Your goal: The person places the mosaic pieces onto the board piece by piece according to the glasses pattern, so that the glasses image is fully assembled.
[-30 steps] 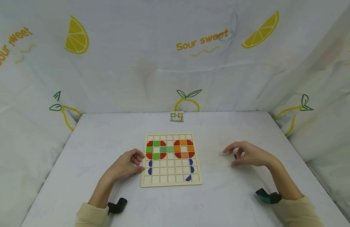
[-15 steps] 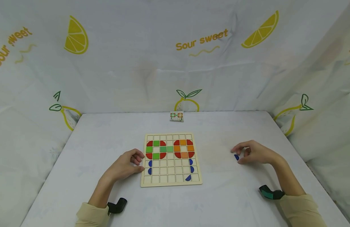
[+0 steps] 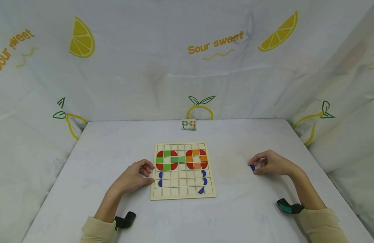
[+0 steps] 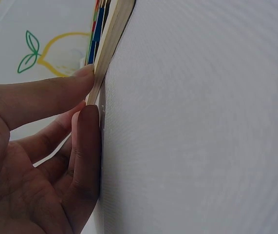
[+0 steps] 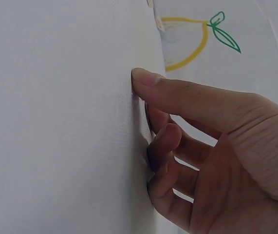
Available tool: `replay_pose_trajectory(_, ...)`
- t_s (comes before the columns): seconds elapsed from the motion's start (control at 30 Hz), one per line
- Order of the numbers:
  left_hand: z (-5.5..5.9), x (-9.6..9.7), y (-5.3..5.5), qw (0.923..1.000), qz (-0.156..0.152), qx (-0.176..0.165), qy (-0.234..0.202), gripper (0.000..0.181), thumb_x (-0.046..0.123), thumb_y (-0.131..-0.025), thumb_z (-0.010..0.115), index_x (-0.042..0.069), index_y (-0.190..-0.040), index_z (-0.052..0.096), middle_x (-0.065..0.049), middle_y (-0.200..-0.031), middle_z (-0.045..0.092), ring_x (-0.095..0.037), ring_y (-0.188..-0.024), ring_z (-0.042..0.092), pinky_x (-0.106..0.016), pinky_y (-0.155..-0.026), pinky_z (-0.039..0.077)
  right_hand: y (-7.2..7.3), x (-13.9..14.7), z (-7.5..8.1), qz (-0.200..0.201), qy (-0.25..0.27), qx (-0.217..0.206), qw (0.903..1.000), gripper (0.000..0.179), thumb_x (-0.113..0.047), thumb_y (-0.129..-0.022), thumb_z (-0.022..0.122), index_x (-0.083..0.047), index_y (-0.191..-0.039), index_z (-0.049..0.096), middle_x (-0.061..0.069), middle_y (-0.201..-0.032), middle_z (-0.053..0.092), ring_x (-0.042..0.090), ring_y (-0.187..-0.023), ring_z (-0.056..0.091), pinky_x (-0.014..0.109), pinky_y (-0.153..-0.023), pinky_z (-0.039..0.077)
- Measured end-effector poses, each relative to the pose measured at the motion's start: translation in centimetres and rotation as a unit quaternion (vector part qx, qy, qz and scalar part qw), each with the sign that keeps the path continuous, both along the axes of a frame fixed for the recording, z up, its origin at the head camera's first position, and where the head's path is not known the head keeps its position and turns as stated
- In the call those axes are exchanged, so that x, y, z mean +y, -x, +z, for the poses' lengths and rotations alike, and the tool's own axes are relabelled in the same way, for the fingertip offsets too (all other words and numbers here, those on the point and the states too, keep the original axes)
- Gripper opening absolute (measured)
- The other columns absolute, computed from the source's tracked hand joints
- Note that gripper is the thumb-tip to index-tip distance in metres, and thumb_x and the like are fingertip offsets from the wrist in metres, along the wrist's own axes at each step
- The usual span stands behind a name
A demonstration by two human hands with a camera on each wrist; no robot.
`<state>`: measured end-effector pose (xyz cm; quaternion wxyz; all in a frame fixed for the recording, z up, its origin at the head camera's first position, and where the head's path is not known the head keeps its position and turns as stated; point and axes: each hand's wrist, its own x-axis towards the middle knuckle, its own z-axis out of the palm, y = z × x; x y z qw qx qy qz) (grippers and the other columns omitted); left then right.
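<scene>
A square wooden puzzle board [image 3: 182, 183] with a grid lies on the table. Red, green, orange and blue tiles sit on it. At its left edge my left hand [image 3: 133, 175] rests with thumb and fingertips touching the wood, thumb apart from the fingers. The left wrist view shows the thumb [image 4: 56, 95] against the board's rim [image 4: 112, 36]. Right of the board, my right hand [image 3: 273, 164] pinches a small blue half-round tile [image 3: 252, 167] between thumb and fingers, low over the table. In the right wrist view the tile is hidden behind the thumb [image 5: 187, 97].
A small pattern card [image 3: 189, 124] stands at the table's back edge. Several blue tiles lie along the board's two sides, and one blue tile [image 3: 201, 190] sits tilted at lower right. Lemon-print white cloth [image 3: 138, 67] hangs behind the white table [image 3: 235, 209].
My right hand has moved right, away from the board, and the blue tile has come into sight between its fingertips and turned slightly. The left hand and board have stayed put.
</scene>
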<state>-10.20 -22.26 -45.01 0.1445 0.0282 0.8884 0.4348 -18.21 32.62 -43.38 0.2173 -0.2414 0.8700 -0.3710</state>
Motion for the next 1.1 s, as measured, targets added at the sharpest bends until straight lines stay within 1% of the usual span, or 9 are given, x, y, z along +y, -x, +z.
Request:
replay_pose_trajectory(0.2,-0.1,0.0,0.0,1.0,-0.001,0.001,-0.001,0.038,0.006,-0.087,0.088,0.006,-0.118,0.067,-0.005,-0.1,0.062,-0.018,-0.094,0.059,-0.027,-0.084,0.049,0.0,-0.1,0.1,0.008,-0.006,0.013,0.9999,0.023,-0.01,-0.092,0.085,-0.004,-0.113,0.078,0.01,-0.107,0.076,0.007,-0.074,0.06,0.024,-0.067,0.052)
replay_pose_trajectory(0.33,-0.2,0.1,0.0,1.0,0.001,-0.002,-0.001,0.038,0.006,-0.087,0.088,0.007,-0.119,0.068,-0.005,-0.1,0.062,-0.018,-0.094,0.059,-0.028,-0.084,0.049,-0.1,-0.5,0.1,0.013,-0.011,0.038,0.9992,0.022,-0.014,-0.092,0.087,-0.008,-0.111,0.079,0.007,-0.106,0.077,0.005,-0.076,0.061,0.024,-0.068,0.053)
replay_pose_trajectory(0.43,-0.3,0.1,0.0,1.0,0.004,-0.003,0.0,0.038,0.006,-0.087,0.088,0.007,-0.118,0.068,-0.005,-0.1,0.062,-0.018,-0.094,0.058,-0.028,-0.084,0.049,-0.2,-1.3,0.1,0.017,-0.008,0.054,0.9984,0.021,-0.015,-0.091,0.087,-0.009,-0.11,0.079,0.006,-0.106,0.078,0.005,-0.079,0.063,0.023,-0.071,0.054)
replay_pose_trajectory(0.67,-0.3,0.2,0.0,1.0,0.006,-0.001,0.003,0.038,0.006,-0.086,0.089,0.008,-0.118,0.068,-0.004,-0.1,0.062,-0.018,-0.094,0.059,-0.028,-0.084,0.049,-0.7,-4.5,0.6,0.031,-0.002,0.044,0.9985,0.022,-0.018,-0.092,0.088,-0.01,-0.111,0.079,0.006,-0.111,0.078,0.006,-0.08,0.068,0.025,-0.072,0.058)
replay_pose_trajectory(0.93,-0.3,0.1,0.0,1.0,0.007,-0.002,0.004,0.038,0.007,-0.086,0.089,0.008,-0.118,0.068,-0.004,-0.1,0.062,-0.018,-0.094,0.059,-0.028,-0.084,0.049,-1.1,-8.6,1.4,0.046,-0.013,0.056,0.9973,0.025,-0.022,-0.092,0.088,-0.013,-0.113,0.078,-0.001,-0.108,0.077,0.007,-0.082,0.067,0.024,-0.074,0.058)
replay_pose_trajectory(1.1,-0.1,0.1,0.0,1.0,0.007,-0.003,0.002,0.038,0.007,-0.086,0.089,0.007,-0.118,0.068,-0.005,-0.1,0.062,-0.018,-0.095,0.059,-0.028,-0.083,0.049,-1.1,-11.3,1.6,0.065,-0.006,0.046,0.9968,0.026,-0.022,-0.093,0.087,-0.014,-0.115,0.077,-0.004,-0.107,0.076,0.009,-0.083,0.068,0.025,-0.074,0.058)
